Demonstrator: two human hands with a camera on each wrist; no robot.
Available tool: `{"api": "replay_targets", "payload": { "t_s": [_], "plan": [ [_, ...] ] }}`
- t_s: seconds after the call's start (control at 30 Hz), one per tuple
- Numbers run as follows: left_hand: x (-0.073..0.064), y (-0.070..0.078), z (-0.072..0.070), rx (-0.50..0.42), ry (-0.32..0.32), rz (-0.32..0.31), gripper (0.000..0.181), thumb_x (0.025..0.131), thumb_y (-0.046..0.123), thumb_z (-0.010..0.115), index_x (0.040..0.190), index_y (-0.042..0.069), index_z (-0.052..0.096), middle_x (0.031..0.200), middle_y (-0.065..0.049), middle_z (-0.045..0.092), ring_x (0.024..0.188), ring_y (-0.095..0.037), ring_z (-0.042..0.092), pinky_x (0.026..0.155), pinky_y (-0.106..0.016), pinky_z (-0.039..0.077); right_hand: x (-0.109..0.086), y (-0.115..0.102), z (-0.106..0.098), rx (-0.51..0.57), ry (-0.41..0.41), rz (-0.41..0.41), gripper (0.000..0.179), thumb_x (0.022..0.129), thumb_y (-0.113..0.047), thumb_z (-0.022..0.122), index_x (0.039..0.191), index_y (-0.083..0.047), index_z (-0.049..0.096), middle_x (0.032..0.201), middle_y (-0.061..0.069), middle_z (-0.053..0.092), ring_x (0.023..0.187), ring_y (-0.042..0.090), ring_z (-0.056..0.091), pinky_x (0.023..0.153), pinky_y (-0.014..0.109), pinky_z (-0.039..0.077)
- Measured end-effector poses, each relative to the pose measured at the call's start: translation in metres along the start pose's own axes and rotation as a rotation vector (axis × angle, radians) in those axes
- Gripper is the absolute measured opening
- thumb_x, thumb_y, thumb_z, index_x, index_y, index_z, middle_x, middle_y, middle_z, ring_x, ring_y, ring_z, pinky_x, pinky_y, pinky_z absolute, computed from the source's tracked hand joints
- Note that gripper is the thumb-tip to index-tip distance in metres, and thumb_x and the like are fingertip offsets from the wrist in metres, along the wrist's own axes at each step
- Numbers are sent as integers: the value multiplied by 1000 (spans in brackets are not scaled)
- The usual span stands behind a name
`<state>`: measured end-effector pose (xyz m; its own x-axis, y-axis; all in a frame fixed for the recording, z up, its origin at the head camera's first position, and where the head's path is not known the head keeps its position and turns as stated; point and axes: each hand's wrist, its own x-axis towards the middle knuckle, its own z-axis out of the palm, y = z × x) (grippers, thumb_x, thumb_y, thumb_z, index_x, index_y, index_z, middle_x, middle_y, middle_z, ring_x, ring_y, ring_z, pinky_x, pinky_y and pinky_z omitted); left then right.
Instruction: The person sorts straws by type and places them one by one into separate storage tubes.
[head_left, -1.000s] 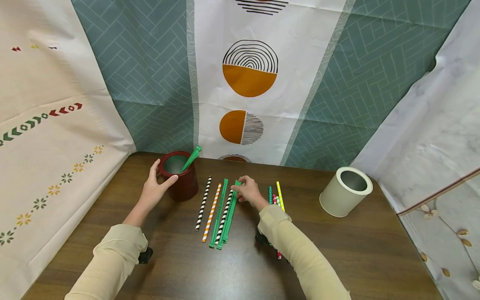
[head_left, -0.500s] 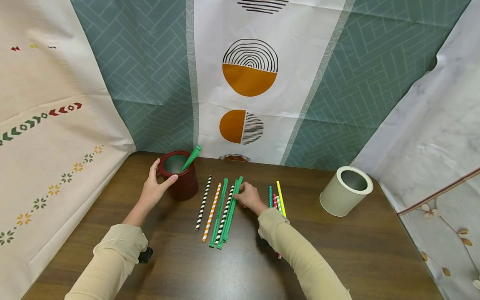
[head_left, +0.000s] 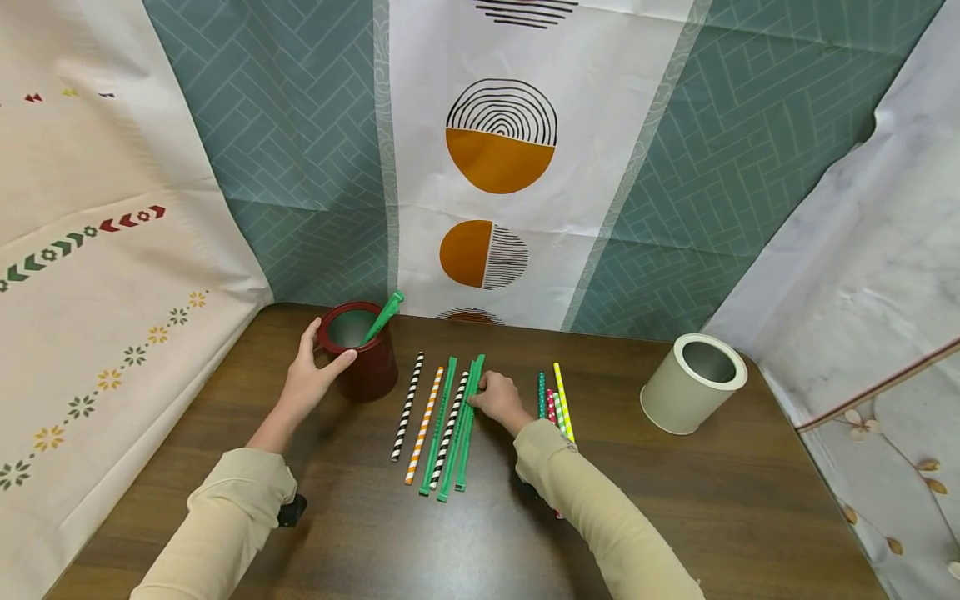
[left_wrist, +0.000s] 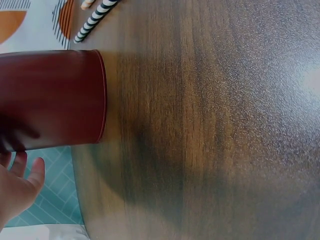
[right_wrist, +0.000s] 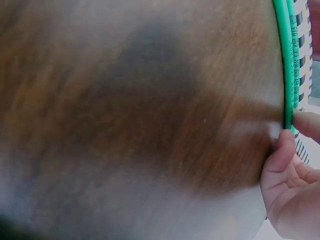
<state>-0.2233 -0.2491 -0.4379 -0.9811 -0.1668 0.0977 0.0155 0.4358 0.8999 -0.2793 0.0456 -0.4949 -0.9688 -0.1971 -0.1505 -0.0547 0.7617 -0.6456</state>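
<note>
My left hand (head_left: 306, 382) holds the dark red cup (head_left: 372, 373) by its upper part, thumb at the rim; its fingers (left_wrist: 36, 175) show beside the cup in the left wrist view. A green straw (head_left: 385, 317) leans out of that cup. With thumb and index finger, my right hand (head_left: 501, 400) pinches the rightmost green straw (head_left: 465, 450), near its far end. Just left of it on the table lie another green straw (head_left: 446, 483), a black-and-white striped straw (head_left: 450, 429), a third green straw (head_left: 437, 433), an orange striped straw (head_left: 423, 427) and another black-and-white straw (head_left: 407, 408).
A beige cup (head_left: 678, 396) stands at the right. Between it and my right hand lie a yellow straw (head_left: 564, 400), a teal dotted straw (head_left: 542, 392) and other patterned straws, partly hidden by my right sleeve (head_left: 600, 508). Patterned cloth (head_left: 315, 167) hangs behind the table.
My right hand has come slightly nearer and taken hold of a green straw. That straw's near end has shifted right, apart from the neighbouring green one. My left hand stays at the cup.
</note>
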Motion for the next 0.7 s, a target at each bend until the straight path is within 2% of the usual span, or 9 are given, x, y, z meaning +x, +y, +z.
{"api": "replay_targets", "payload": {
  "t_s": [0.13, 0.23, 0.5, 0.7],
  "plan": [
    [0, -1, -1, 0, 4, -6, 84, 81, 41, 59, 142, 26, 3, 143, -14, 24, 127, -34, 29, 97, -55, 30, -4, -2, -2, 32, -15, 12, 20, 75, -12, 69, 82, -3, 53, 52, 5, 53, 38, 12, 47, 42, 24, 43],
    [0, -1, -1, 2, 7, -4, 85, 81, 42, 59, 142, 26, 3, 143, -14, 24, 127, -34, 29, 96, -56, 30, -6, -3, -4, 32, -9, 21, 17, 74, -8, 67, 80, -3, 52, 44, 3, 50, 33, 10, 45, 38, 23, 42],
    [1, -3, 0, 8, -2, -2, 85, 81, 43, 58, 143, 24, 2, 143, -14, 23, 127, -35, 29, 95, -58, 29, -10, -3, -3, 25, 17, 45, 16, 74, -9, 66, 74, -5, 51, 45, 2, 51, 35, 11, 48, 42, 24, 42],
    [2, -4, 1, 11, -2, 0, 86, 81, 43, 58, 143, 24, 2, 143, -13, 23, 127, -35, 29, 95, -58, 29, -9, 3, -2, 95, 29, 41, 28, 73, -9, 66, 62, -11, 40, 41, -1, 43, 35, 9, 44, 40, 23, 39]
  ]
}}
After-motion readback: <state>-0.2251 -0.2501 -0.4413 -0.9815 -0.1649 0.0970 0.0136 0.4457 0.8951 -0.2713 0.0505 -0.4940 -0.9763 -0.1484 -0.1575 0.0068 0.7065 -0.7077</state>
